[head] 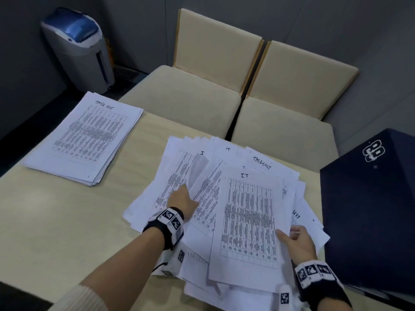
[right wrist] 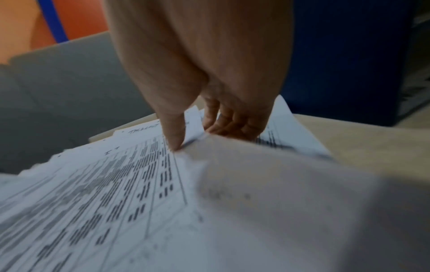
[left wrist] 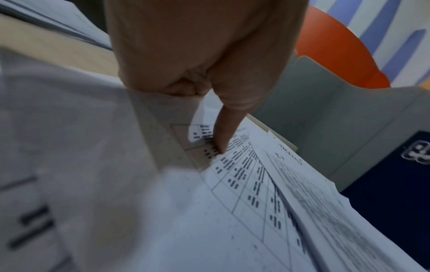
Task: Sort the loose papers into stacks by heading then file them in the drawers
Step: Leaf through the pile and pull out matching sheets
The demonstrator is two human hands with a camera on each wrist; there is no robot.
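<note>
Two hands in play, the left hand (head: 183, 202) and the right hand (head: 299, 240). One neat stack (head: 86, 138) of sheets headed "Task List", one loose heap (head: 224, 198) beside it, too overlapped to count, perhaps a couple of dozen sheets. Two cream chairs (head: 215, 70) behind the one table (head: 56, 221). One shredder bin (head: 78, 48), one dark cabinet (head: 370, 209).
</note>
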